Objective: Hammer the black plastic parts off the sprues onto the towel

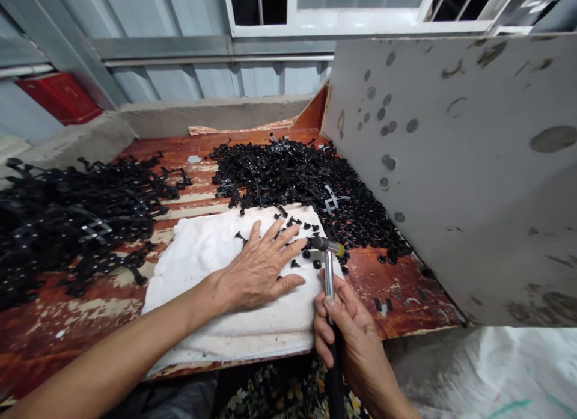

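My left hand lies palm down with fingers spread over a folded white cloth. Around its fingertips several small black plastic pieces are scattered on the cloth. Any pieces under the palm are hidden. My right hand is wrapped around the black handle of a small hammer, which stands nearly upright at the cloth's right edge. The hammer has a metal shaft and a head with one dark face and one yellow face. Its head is just right of my left fingers.
A large heap of black plastic parts lies behind the cloth, and another heap at the left. A stained grey panel stands along the right side of the worn red-brown table. A red box sits at far left.
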`<action>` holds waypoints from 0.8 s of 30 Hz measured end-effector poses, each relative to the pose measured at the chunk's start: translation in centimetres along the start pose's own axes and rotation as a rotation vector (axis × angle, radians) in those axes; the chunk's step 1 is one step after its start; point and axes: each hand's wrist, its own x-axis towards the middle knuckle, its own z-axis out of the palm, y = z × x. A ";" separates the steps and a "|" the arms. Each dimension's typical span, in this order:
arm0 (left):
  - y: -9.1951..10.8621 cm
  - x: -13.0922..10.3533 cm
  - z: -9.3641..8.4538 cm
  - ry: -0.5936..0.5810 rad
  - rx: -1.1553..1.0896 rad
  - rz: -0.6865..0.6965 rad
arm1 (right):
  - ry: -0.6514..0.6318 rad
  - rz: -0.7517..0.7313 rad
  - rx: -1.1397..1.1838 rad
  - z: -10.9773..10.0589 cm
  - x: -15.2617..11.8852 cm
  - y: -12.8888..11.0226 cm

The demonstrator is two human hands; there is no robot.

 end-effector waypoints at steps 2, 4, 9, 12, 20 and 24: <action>0.1 1.0 -0.1 -0.031 -0.020 0.043 | 0.004 0.006 -0.005 0.1 -0.1 -0.1; -0.5 1.1 -0.3 -0.050 -0.034 0.016 | -0.004 0.015 -0.010 0.0 0.0 -0.2; -3.2 -1.8 -0.4 -0.046 -0.047 -0.132 | 0.003 0.051 -0.002 -0.2 0.0 -0.1; -4.3 -3.3 -0.4 -0.034 0.002 -0.255 | 0.013 0.061 0.002 -0.2 -0.1 -0.2; -3.6 -0.5 0.3 0.049 0.012 -0.220 | 0.041 0.066 0.003 0.1 0.0 -0.3; -4.6 -0.8 0.6 0.055 0.008 -0.267 | 0.050 0.107 -0.023 0.0 0.0 -0.3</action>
